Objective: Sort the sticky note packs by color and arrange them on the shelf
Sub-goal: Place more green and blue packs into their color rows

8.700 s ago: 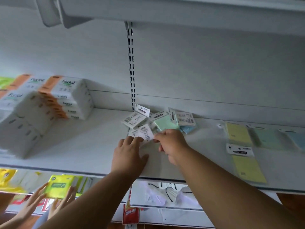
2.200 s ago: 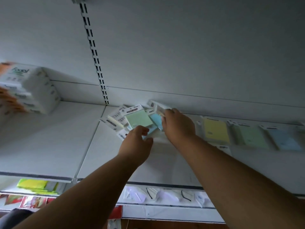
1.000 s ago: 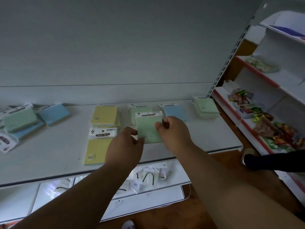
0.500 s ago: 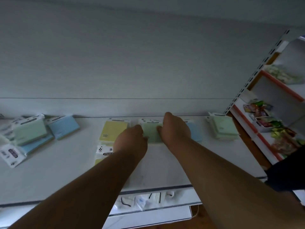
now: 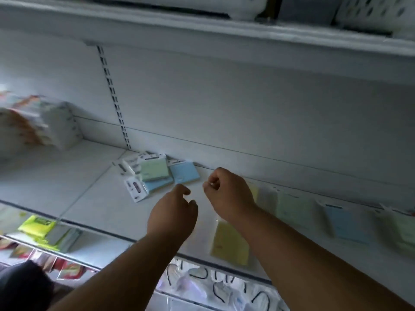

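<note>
A loose heap of sticky note packs lies at the back of the white shelf (image 5: 96, 205): a green pack (image 5: 155, 170) on top, a blue pack (image 5: 185, 173) beside it, white-backed packs (image 5: 134, 189) at the left. My left hand (image 5: 174, 215) hovers just right of the heap, empty, fingers loosely curled. My right hand (image 5: 226, 193) is above the shelf with its fingers curled in and nothing visible in them. To the right lie sorted packs: yellow (image 5: 231, 242), green (image 5: 292, 207), blue (image 5: 345, 221).
Stacked tissue packs (image 5: 45, 122) stand at the left of the shelf. A slotted upright (image 5: 113, 97) runs up the back wall. An upper shelf (image 5: 224, 34) hangs overhead. The lower shelf holds yellow-green packets (image 5: 37, 225) and bagged items (image 5: 213, 286).
Both hands have left the green pack on the sorted row and moved left toward the unsorted heap. The view has swung left.
</note>
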`<state>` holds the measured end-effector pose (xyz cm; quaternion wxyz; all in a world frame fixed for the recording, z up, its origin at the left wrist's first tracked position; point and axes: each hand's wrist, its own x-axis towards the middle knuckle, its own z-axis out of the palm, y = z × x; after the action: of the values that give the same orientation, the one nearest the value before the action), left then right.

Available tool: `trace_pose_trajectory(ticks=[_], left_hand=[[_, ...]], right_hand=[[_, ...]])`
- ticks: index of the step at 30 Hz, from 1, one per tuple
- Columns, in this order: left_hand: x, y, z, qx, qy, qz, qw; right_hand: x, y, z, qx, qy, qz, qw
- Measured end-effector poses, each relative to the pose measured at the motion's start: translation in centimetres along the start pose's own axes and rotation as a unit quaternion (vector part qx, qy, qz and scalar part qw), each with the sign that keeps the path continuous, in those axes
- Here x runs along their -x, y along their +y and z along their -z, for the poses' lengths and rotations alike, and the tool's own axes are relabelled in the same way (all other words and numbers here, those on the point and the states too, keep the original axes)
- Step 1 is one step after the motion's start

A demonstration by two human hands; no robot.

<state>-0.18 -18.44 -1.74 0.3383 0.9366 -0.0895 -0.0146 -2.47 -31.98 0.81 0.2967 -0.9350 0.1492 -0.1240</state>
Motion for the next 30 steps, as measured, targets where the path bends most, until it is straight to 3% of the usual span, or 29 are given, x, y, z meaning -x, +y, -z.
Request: trace_pose_trajectory(ticks=[5, 9, 12, 18, 22, 30], left_hand=[[-5.6, -7.4, 4.6, 0.007, 0.007, 0.019, 1.000], [-10.3, -11.3, 6.8, -0.002, -0.091, -0.001, 0.996], [-11.9, -12.4, 7.4, 0.153, -0.190, 0.073, 0.967], [-12.7, -13.1, 8.6, 0.340, -0.165, 0.165, 0.911], [-12.4, -13.2, 8.5, 0.403, -0.189, 0.182, 0.877], [-7.0, -7.3, 5.6, 0.327, -0.297, 0.001, 0.897]], right_hand=[[-4.0, -5.8, -7.2, -0.020, -0.047, -0.038, 0.998], [-8.3, -8.5, -12.3, -0.028, -0.080, -0.138, 0.987], [-9.3, -9.1, -15.1, -0.071, -0.050, -0.227, 0.970], [-8.7, -9.4, -15.7, -0.300, 0.011, -0.376, 0.877], [-6.7, -9.1, -13.5, -0.358, 0.025, -0.364, 0.859], [0.3, -6.1, -4.1, -0.266, 0.134, -0.274, 0.915]])
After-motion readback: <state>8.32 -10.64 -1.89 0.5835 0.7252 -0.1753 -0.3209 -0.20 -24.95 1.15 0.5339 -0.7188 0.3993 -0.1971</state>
